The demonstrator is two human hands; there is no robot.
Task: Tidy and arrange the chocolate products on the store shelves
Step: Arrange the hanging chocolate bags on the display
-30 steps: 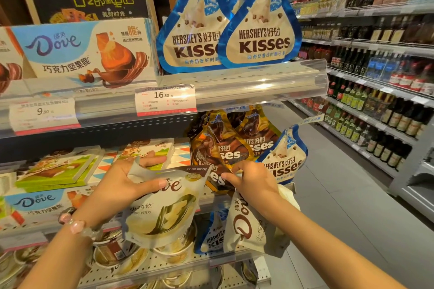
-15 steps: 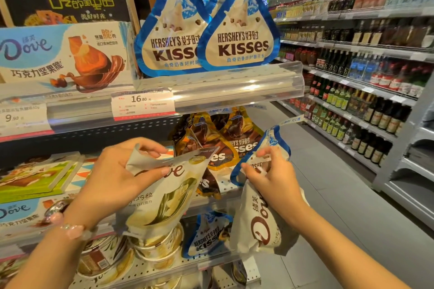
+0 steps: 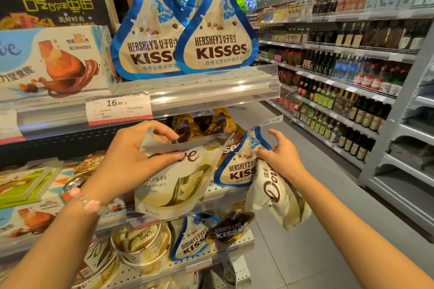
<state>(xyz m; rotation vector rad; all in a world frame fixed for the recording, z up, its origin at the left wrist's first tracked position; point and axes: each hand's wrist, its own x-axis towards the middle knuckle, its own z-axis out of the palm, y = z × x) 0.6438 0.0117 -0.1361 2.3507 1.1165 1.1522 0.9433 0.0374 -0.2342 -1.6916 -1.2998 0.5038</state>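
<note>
Here the left hand (image 3: pixel 131 159) pinches a glossy cream Dove pouch (image 3: pixel 178 178); the right hand (image 3: pixel 279 157) grips a teardrop Hershey's Kisses bag (image 3: pixel 237 169). It perhaps clamps a second Dove pouch (image 3: pixel 277 199) too.

Both forearms are bare, with no sleeves in view. The left wrist wears a bracelet (image 3: pixel 90 203) of rounded pale pink and translucent beads. The right wrist carries nothing.

A grey tiled floor (image 3: pixel 305 230) runs down the aisle beside grey shelving (image 3: pixel 397 138) stocked with bottles (image 3: pixel 328 96), brightly lit.
</note>
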